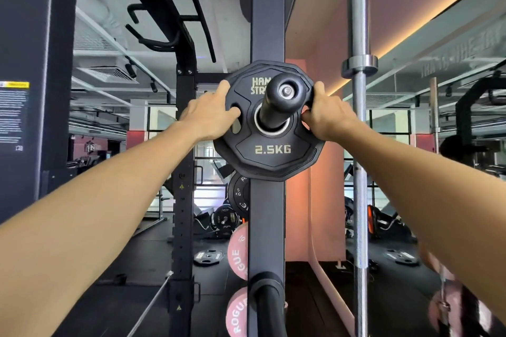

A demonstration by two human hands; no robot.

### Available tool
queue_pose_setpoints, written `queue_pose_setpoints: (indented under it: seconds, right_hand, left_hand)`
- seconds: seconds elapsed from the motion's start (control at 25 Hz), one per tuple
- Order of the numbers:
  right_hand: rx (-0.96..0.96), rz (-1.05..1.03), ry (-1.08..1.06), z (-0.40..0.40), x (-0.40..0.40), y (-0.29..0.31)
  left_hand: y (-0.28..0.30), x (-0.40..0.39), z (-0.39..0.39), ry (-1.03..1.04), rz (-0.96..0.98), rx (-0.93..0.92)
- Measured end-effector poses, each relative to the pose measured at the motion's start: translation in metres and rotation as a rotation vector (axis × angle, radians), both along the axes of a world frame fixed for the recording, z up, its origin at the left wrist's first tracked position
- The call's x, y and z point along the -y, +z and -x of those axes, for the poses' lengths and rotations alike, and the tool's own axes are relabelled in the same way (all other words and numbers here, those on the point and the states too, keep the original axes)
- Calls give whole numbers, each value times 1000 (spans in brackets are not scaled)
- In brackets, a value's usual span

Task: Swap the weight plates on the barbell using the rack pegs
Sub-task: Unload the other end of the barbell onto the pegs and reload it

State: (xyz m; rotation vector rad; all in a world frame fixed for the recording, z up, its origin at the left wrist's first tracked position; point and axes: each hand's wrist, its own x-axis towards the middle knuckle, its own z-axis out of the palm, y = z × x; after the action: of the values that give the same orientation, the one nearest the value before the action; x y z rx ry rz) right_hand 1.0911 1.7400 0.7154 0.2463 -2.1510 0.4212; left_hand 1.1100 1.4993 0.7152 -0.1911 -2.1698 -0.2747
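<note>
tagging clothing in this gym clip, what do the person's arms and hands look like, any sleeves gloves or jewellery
Both forearms are bare as far as the frame shows: no sleeves in view. The left hand and right hand wear no gloves, and no watch, strap or ring shows on the wrists or fingers. No markings are visible.

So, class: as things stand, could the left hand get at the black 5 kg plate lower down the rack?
Probably not directly: the left hand grips the black 2.5 kg plate, and the 5 kg plate sits partly behind the black upright.
</note>
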Motion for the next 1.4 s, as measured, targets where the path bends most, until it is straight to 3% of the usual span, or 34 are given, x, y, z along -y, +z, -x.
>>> queue_pose_setpoints:
  seconds: [0.24, 0.56, 0.92, 1.2, 1.4]
  right_hand:
    - [32, 69, 54, -21, 5, -1]
    - [37, 81, 112, -84, -5, -6]
    - [-9, 94, 121, -186, -11, -22]
    - [78, 47, 202, -246, 48, -45]
    - [95, -24, 252, -296, 135, -53]
  left_hand:
    - [-3, -14, -25, -134, -131, 90]
    - [-17, -26, -88, -203, -211, 34]
    - [-18, -28, -196, -209, -137, -15]
    - [-42, 34, -269, -130, -112, 78]
    - [-51, 123, -328, -6, -84, 118]
